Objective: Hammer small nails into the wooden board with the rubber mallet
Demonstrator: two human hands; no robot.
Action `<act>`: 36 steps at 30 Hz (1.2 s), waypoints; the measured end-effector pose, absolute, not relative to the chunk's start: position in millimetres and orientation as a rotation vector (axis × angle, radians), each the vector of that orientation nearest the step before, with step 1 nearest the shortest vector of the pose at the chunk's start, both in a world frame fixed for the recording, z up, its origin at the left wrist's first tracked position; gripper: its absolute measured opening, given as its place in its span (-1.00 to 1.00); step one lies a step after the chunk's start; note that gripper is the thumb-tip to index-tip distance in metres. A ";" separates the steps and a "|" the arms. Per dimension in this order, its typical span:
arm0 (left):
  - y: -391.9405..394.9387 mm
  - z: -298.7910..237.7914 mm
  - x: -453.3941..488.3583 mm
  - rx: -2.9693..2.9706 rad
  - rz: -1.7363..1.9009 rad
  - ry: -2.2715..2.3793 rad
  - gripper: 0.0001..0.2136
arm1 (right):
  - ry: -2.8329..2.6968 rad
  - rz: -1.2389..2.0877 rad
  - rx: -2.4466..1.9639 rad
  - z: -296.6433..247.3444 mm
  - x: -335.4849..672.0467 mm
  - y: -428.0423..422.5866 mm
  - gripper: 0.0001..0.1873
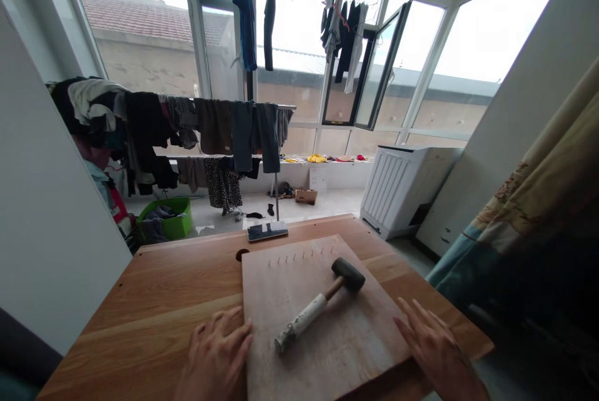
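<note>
Mallet is laid on a wooden board, flanked by left grip and right grip. Both are released.

Mallet on board on table; phone behind board

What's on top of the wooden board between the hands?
A mallet lies diagonally on the wooden board, and a row of thin nails stands near its far edge. The patch directly beneath the mallet is hidden.
</note>
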State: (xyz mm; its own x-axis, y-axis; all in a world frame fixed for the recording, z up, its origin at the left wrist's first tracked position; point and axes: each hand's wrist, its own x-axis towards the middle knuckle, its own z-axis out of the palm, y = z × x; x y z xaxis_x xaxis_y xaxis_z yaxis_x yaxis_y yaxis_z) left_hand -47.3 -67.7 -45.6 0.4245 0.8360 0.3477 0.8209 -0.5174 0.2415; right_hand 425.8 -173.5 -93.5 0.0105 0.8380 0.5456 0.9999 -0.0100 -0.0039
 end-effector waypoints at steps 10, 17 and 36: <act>7.6 -17.4 -54.0 2.140 0.966 1.419 -0.64 | -1.933 0.087 -1.745 -0.3 367.5 -15.1 -0.64; 71.1 -27.9 -13.2 2.060 0.880 1.264 -0.45 | -2.329 0.335 -1.667 8.6 331.3 70.5 -0.82; 85.2 -35.4 13.4 2.005 0.822 1.115 -0.60 | -2.511 0.352 -1.667 26.1 283.7 76.3 -0.84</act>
